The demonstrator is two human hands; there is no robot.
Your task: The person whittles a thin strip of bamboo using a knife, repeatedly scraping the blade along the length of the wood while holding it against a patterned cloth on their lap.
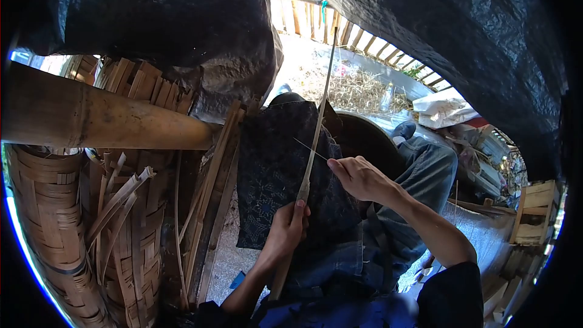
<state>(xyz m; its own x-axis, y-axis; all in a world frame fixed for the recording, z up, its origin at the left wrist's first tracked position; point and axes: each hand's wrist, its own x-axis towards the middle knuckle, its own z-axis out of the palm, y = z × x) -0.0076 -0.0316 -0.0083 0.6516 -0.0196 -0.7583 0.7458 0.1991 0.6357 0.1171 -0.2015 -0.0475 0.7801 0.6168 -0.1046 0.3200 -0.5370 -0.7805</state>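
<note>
A long, pale bamboo strip [320, 118] runs up and away from my lap, narrow at its far end and wider near me. My left hand [288, 229] is closed around its lower part, the thumb lying along the top. My right hand [359, 177] is closed on a thin blade [306, 146], seen nearly edge-on, which crosses the strip just above my left hand. The handle is hidden inside my right fingers. Under the strip, a dark patterned cloth [267, 188] covers my lap and leg.
A thick bamboo pole [115, 112] juts in from the left above tall woven baskets [45, 225]. Split bamboo pieces [212, 200] stand close by my left side. Dark plastic sheeting [449, 18] hangs overhead. Beyond lie dry shavings [349, 91], a clear bottle [387, 97] and a slatted fence [364, 39].
</note>
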